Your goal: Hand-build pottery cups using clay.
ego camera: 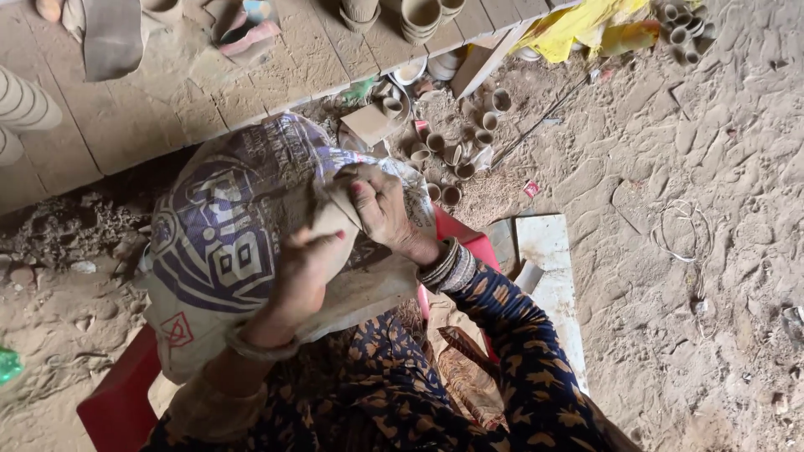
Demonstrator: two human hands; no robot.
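Observation:
A small tan clay piece is held between both hands over a printed white-and-purple woven sack that lies across my lap. My left hand grips the clay from below, thumb pressed against it. My right hand curls over the top of the clay, fingers wrapped round its upper edge. Metal bangles circle my right wrist, and a patterned dark sleeve covers that arm.
A red plastic seat is under me. Several small clay cups lie scattered on the sandy ground ahead. A wooden plank platform holds more clay cups. A white slab lies to the right. Yellow cloth is at top.

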